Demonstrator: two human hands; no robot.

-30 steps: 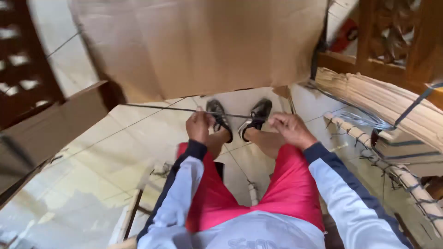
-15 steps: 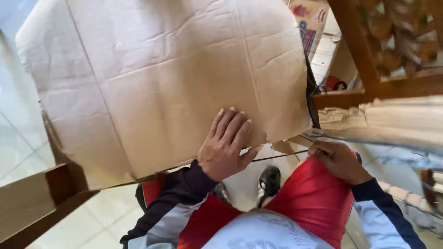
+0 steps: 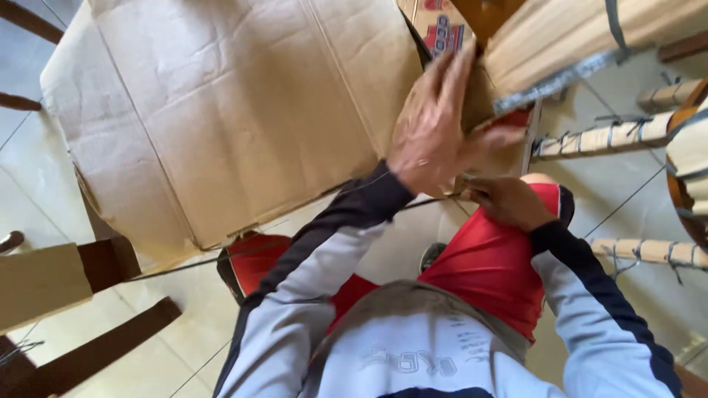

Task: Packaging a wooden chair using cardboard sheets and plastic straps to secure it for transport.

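Observation:
A large flattened brown cardboard sheet (image 3: pixel 214 110) leans in front of me over my knees. My left hand (image 3: pixel 435 121) reaches across to its right edge, fingers spread and flat against the cardboard there, motion-blurred. My right hand (image 3: pixel 505 200) sits on my right knee in red shorts (image 3: pixel 490 262), fingers pinched on a thin dark string (image 3: pixel 420 204) that runs left under the sheet's lower edge. One black shoe (image 3: pixel 430 256) shows between my legs.
A printed carton (image 3: pixel 435 26) stands behind the sheet. Tied bundles of pale flat material (image 3: pixel 560 33) lie at the upper right, and rolled bundles (image 3: pixel 616 136) lie on the tiled floor at right. A brown cardboard piece and dark wooden bars (image 3: pixel 66 276) are at the lower left.
My left hand let go of the string, pressed on the sheet's lower part, then moved up and right to its edge. The view swung up. My right hand kept the string.

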